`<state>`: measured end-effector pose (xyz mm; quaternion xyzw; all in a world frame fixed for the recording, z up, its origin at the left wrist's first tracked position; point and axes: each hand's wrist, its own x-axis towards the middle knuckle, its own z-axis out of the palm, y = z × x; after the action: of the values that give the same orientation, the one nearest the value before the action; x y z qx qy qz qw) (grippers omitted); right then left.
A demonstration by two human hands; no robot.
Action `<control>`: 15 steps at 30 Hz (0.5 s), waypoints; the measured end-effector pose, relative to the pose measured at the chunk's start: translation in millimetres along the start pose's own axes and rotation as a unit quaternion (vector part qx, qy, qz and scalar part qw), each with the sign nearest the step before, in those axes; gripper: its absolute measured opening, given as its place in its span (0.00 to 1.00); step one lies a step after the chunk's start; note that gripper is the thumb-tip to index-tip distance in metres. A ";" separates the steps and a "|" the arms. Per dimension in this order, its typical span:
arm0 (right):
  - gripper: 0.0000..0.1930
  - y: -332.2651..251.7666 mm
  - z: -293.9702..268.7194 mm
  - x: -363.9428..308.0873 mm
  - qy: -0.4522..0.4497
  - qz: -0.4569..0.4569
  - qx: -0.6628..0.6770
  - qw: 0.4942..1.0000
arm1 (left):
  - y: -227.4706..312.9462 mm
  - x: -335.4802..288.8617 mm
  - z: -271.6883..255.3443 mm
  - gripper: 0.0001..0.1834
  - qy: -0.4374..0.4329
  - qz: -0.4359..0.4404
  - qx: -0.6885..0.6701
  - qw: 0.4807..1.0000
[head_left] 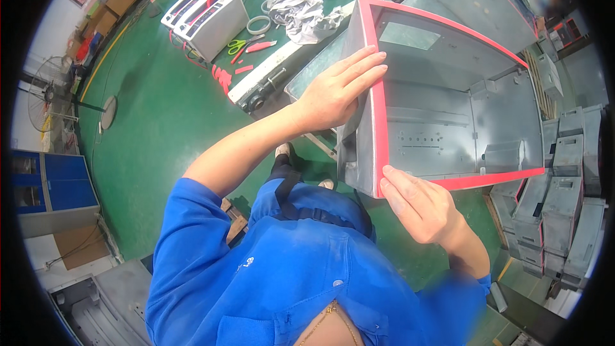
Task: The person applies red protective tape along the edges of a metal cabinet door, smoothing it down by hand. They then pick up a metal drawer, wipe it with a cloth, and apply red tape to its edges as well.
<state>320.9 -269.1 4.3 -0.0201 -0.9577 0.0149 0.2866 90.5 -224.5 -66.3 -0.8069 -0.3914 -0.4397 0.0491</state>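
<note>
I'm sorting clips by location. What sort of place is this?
Probably a factory workshop, judging by the open grey metal box with red edging, the grey metal cases stacked at the right, and the caged fan at the left.

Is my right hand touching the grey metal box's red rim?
Touching: the head view shows your right hand with fingertips on the red rim, near its corner.
</note>
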 end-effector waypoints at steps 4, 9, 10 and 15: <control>0.10 0.2 0.0 -0.4 -0.012 -0.002 -0.009 1.000 | 0.8 0.9 -1.4 0.34 0.000 0.001 -0.003 1.000; 0.10 -0.5 -0.1 0.5 -0.015 -0.004 -0.021 1.000 | 0.6 0.8 -1.1 0.34 -0.002 0.001 -0.002 1.000; 0.09 -0.6 0.2 0.7 -0.013 -0.005 -0.022 1.000 | 0.5 0.7 -1.0 0.34 -0.002 0.001 -0.001 1.000; 0.09 -0.9 -0.3 1.4 -0.017 -0.008 -0.028 0.999 | 0.7 0.8 -1.3 0.34 -0.003 0.002 0.005 1.000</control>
<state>319.9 -269.9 5.3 -0.0199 -0.9627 -0.0144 0.2694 90.3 -225.0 -64.8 -0.8088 -0.3918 -0.4353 0.0529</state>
